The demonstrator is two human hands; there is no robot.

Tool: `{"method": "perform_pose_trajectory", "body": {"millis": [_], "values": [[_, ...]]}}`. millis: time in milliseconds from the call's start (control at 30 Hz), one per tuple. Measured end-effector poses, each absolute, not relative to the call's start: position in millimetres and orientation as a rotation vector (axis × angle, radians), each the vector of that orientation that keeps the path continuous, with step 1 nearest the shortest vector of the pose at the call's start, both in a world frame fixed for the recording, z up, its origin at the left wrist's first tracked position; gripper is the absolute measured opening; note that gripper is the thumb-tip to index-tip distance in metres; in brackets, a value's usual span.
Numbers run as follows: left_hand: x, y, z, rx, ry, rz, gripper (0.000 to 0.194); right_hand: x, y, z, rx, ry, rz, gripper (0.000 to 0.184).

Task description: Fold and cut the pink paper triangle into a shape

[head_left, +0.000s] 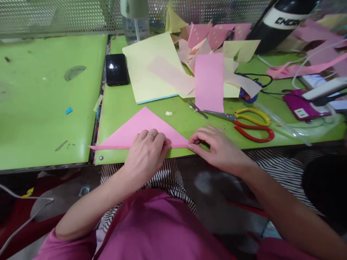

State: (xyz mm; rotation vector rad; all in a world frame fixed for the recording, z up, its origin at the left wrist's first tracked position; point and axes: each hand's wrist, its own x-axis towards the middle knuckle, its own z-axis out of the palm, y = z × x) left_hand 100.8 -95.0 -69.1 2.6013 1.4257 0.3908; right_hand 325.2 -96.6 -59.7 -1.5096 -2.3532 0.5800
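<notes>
A pink paper folded into a triangle (141,126) lies at the near edge of the green table (121,104), its long folded edge toward me. My left hand (148,151) rests palm down on the triangle's lower middle, fingers curled and pressing the fold; a ring shows on one finger. My right hand (217,146) pinches the triangle's right tip between thumb and fingers.
Scissors with red and yellow handles (244,122) lie just right of my hands. A pink sheet (208,83), yellow sheets (149,68), paper scraps, a black phone (116,69), a spray bottle (135,21), cables and a black bottle (282,21) crowd the back. A second green table (48,101) stands left.
</notes>
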Motion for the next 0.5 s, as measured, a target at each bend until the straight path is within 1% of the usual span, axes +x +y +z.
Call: {"method": "perform_pose_trajectory", "body": {"millis": [133, 300, 500], "values": [[102, -97, -68, 2.601, 1.460, 0.353, 0.025, 320, -94, -57, -1.565, -2.355, 0.563, 0.023], [99, -96, -65, 2.611, 1.487, 0.275, 0.025, 315, -91, -55, -1.665, -2.368, 0.543, 0.022], [98, -94, -64, 2.597, 1.485, 0.267, 0.024, 313, -85, -52, -1.640, -2.397, 0.516, 0.020]]}}
